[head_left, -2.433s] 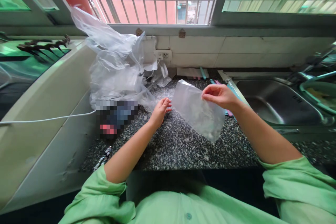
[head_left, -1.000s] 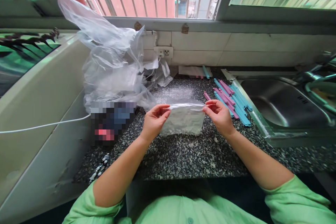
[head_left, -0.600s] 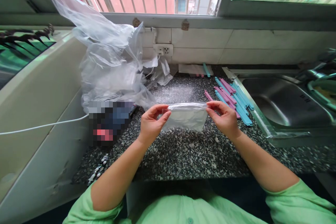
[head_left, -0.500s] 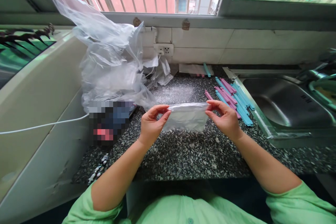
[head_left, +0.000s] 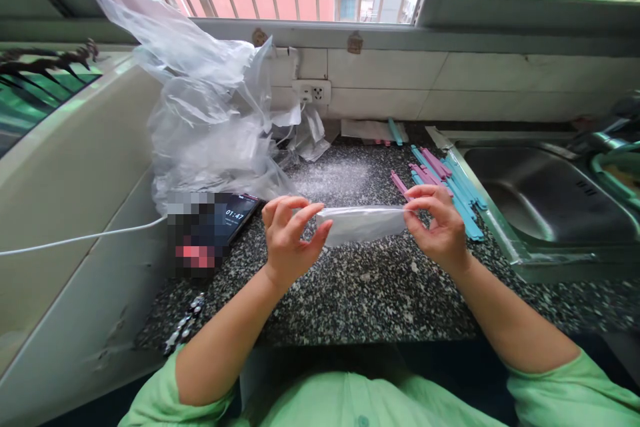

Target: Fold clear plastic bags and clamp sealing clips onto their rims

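A small clear plastic bag (head_left: 363, 223) is stretched level above the speckled countertop (head_left: 360, 293), folded into a narrow strip. My right hand (head_left: 437, 227) pinches its right end between thumb and fingertips. At the left end is my left hand (head_left: 293, 233), its thumb and forefinger slightly parted around the bag's corner. Just behind my right hand lie pink sealing clips (head_left: 435, 163) and blue sealing clips (head_left: 467, 220), long and thin, in a loose heap. My right fingers hide part of the heap.
A large pile of crumpled plastic bags (head_left: 210, 120) fills the back left. A phone (head_left: 233, 213) lies before it, with a white cable (head_left: 85, 240) nearby. To the right is a steel sink (head_left: 530, 193). A wall socket (head_left: 313, 91) and a flat packet (head_left: 363, 130) are behind.
My left hand reached the bag, and both hands spread its top edge. The bag has since been folded from a hanging pouch to a narrow strip. My left thumb and forefinger have parted a little.
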Available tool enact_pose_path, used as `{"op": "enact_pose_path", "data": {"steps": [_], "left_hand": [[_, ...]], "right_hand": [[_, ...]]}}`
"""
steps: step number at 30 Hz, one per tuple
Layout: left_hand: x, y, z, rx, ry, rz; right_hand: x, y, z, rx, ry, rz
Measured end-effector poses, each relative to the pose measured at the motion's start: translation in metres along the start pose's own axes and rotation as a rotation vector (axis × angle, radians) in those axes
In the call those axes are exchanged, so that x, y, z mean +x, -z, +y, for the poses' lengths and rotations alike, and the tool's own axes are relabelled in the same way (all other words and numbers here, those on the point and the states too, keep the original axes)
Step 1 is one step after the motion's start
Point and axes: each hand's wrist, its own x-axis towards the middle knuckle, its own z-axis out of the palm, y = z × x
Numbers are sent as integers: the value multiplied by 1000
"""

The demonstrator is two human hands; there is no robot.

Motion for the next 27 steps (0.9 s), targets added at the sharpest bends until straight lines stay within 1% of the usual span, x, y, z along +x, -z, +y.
{"op": "enact_pose_path", "data": {"steps": [2,4,5,7,9,10,13,15,16,17,18,20,21,22,23,25,27], "left_hand": [[0,-2,6,-37,-47,-42],[1,-4,12,-99,-70,-160],[2,-5,14,-141,-61,-230],[2,-7,17,-254,6,-360],[2,-8,18,-399,139,-440],[2,-7,18,-467,228,-455],[2,-4,16,-626,514,-445],[4,-1,13,-701,651,-484],[5,0,11,-737,697,-541],[7,2,8,-777,728,-628],[8,3,6,-820,740,-742],[11,5,1,-906,721,-978],[11,6,-1,-942,704,-1042],[11,5,-1,-969,689,-1047],[11,4,-1,-981,679,-995],[8,1,3,-945,660,-810],[5,-2,7,-863,636,-665]], "right_hand": [[0,-2,-6,55,36,-75],[-1,-3,-12,115,59,-152],[-1,-4,-15,142,63,-173],[-3,-5,-17,186,50,-177],[-4,-5,-16,214,-2,-178],[-5,-6,-14,219,-41,-194],[-5,-6,-9,214,-164,-275],[-4,-5,-6,218,-218,-300],[-4,-5,-5,226,-235,-301],[-4,-4,-4,238,-248,-298],[-3,-3,-5,251,-259,-301],[-2,-1,-6,280,-285,-350],[-2,0,-7,291,-300,-393],[-2,0,-9,300,-311,-448],[-2,0,-11,306,-318,-501],[-3,-2,-14,304,-331,-575],[-5,-5,-17,291,-350,-599]]}}
